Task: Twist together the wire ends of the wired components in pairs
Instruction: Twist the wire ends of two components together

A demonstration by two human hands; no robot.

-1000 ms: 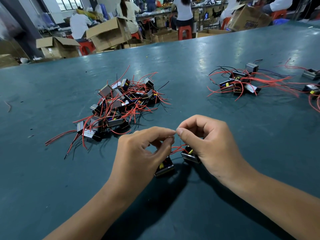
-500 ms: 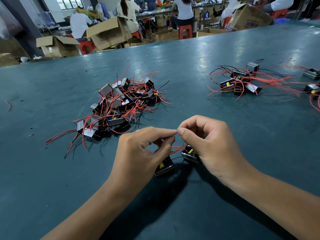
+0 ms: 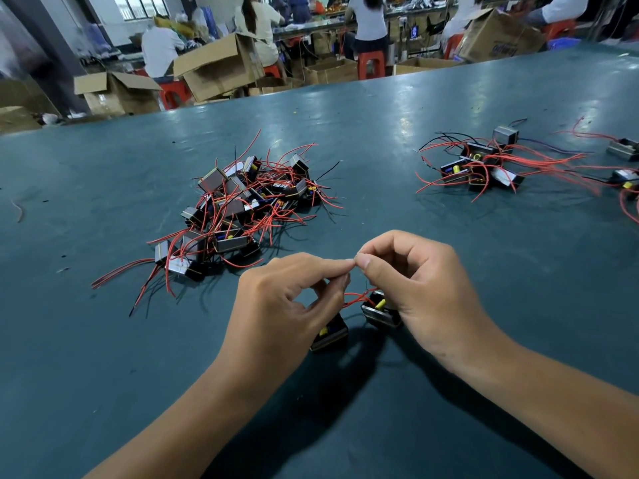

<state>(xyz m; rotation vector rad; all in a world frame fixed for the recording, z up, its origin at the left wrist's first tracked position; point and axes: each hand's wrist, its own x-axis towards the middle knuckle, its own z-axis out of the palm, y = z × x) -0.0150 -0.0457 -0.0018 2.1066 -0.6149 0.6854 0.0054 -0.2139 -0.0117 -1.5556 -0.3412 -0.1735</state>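
From the head view we see our left hand [image 3: 287, 305] and right hand [image 3: 415, 288] meeting fingertip to fingertip, fingers pinching the thin wire ends [image 3: 358, 254] of two wired components [image 3: 380, 311] lying beneath them on the green worktop [image 3: 103, 340], with a tangled pile of components [image 3: 238, 212] beyond.

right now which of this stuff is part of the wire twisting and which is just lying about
In the job:
left hand
right hand
wire ends
two components
left pile
right cluster

Lying about:
cardboard boxes
red stools
wire scrap
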